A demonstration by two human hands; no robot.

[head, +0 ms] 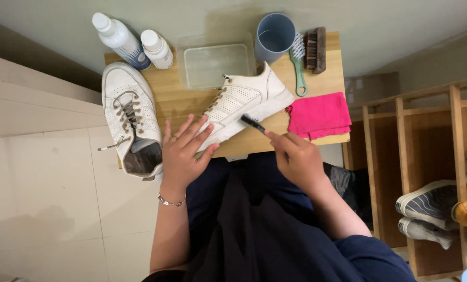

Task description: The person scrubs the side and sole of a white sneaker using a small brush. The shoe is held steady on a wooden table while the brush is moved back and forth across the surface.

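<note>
On the desk [322, 73], the white perforated sneaker [244, 102] lies tilted under the left hand [184, 154], fingers spread flat on its toe, while the right hand [296, 156] pinches a small black brush [252, 124] beside its sole.

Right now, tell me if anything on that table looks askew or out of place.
The left sneaker overhangs the table edge, one lace trailing off it. The other sneaker lies tipped on its side under the left hand. Nothing looks spilled.
</note>
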